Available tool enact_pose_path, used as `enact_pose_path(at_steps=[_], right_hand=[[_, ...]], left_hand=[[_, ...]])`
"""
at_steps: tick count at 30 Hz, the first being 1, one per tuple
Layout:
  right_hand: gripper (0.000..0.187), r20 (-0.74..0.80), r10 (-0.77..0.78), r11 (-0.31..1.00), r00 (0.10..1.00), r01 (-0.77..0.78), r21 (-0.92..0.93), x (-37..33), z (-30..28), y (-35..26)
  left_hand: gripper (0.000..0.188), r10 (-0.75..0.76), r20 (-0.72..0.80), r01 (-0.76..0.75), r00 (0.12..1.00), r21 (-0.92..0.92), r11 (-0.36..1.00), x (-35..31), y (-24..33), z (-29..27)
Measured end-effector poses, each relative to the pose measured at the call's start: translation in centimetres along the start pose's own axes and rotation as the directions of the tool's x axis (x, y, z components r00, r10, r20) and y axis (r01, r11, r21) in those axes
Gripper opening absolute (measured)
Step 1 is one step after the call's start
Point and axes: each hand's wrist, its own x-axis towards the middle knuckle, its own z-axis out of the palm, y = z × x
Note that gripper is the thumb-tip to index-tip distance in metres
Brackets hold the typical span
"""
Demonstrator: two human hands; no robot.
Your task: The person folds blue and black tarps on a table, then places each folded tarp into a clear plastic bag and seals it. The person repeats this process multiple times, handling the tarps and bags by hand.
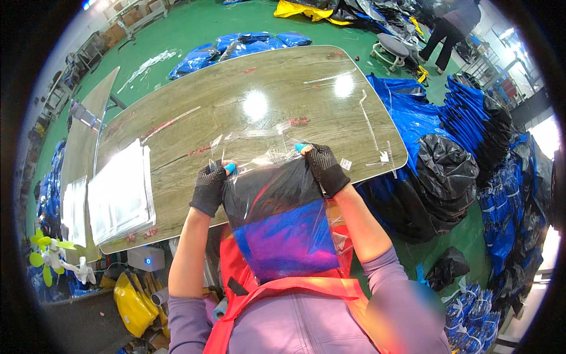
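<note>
A clear plastic bag (pixel 280 203) with folded black and blue fabric inside hangs between my hands, over the table's near edge and my lap. My left hand (pixel 210 184), in a black dotted glove with a blue-covered fingertip, pinches the bag's upper left corner. At the upper right corner my right hand (pixel 324 168), gloved the same way, grips the bag too. The bag's transparent mouth lies crumpled on the wood-look table (pixel 236 106) between my hands. A stack of clear flat bags (pixel 121 189) lies on the table to the left.
Packed blue bundles (pixel 236 44) lie on the green floor beyond the table. Heaps of blue and black fabric (pixel 436 159) crowd the right side. A small green fan (pixel 50 253) stands at the left. Another person (pixel 454 32) is at the far right, near a stool (pixel 394 46).
</note>
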Motion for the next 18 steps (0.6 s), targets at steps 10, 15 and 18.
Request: enact_pose_path(at_steps=[10,15,18], right_hand=[[0.03,-0.226,0.306,0.916,0.925,-0.221,0.335,-0.5,1.7,-1.4],[0.024,-0.217,0.359,0.778,0.907,-0.162,0.607,2.7,-1.3,-0.5],[0.019,-0.49,0.059,0.994,0.87,-0.095,-0.049,4.9,-2.0,-3.5]], left_hand=[[0.036,0.027,0.038,-0.008,0.999,-0.437,0.899,2.5,0.8,0.8],[0.04,0.076,-0.051,-0.086,0.996,-0.247,0.965,2.3,2.0,0.7],[0.035,-0.004,0.028,0.016,1.0,-0.435,0.9,2.1,3.0,0.6]])
